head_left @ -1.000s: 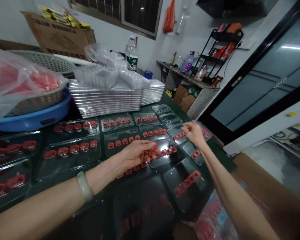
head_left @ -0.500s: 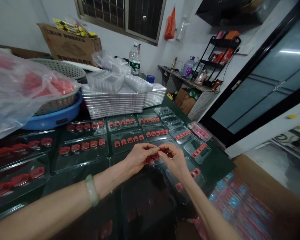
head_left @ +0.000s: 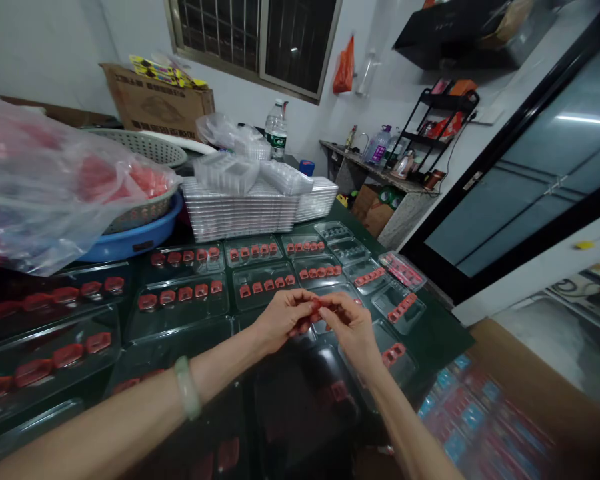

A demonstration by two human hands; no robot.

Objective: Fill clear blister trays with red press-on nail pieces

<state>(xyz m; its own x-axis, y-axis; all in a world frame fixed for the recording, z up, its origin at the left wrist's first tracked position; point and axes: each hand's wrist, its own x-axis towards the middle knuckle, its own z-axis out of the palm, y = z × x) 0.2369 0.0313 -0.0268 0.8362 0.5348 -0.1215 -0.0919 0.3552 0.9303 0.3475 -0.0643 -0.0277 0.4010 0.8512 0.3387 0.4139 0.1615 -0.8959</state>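
Head view: a tray stack [head_left: 245,215] of clear plastic is taken as landmark, set on a dark green tabletop [head_left: 445,330]. In front of the stack, toward its right end, both hands are held close together above the tabletop. A small red piece [head_left: 316,305] is pinched between the fingertips of the left hand [head_left: 286,315] and those of the right hand [head_left: 349,324]; its shape is mostly hidden by the fingers. On the left wrist, a pale green bangle [head_left: 187,388] is worn.

Shallow clear trays [head_left: 180,325] are laid out in front of the stack, most crossed by a line of red pieces [head_left: 185,293]. Those farthest forward of it are too dark to be counted. Right of the stack, a pack [head_left: 403,269] of pinkish-red contents is laid near the tabletop edge. Well forward and right, pink and blue packages [head_left: 473,417] are seen, blurred.

Just left of the stack, a blue basin [head_left: 135,245] is placed, with a perforated basket [head_left: 150,213] set in it and a clear plastic bag [head_left: 80,213], red inside, draped over both. Loose clear containers [head_left: 227,172] are piled on the stack. Behind it, a cardboard box [head_left: 165,110] and a green-labelled bottle [head_left: 276,132] are noted.
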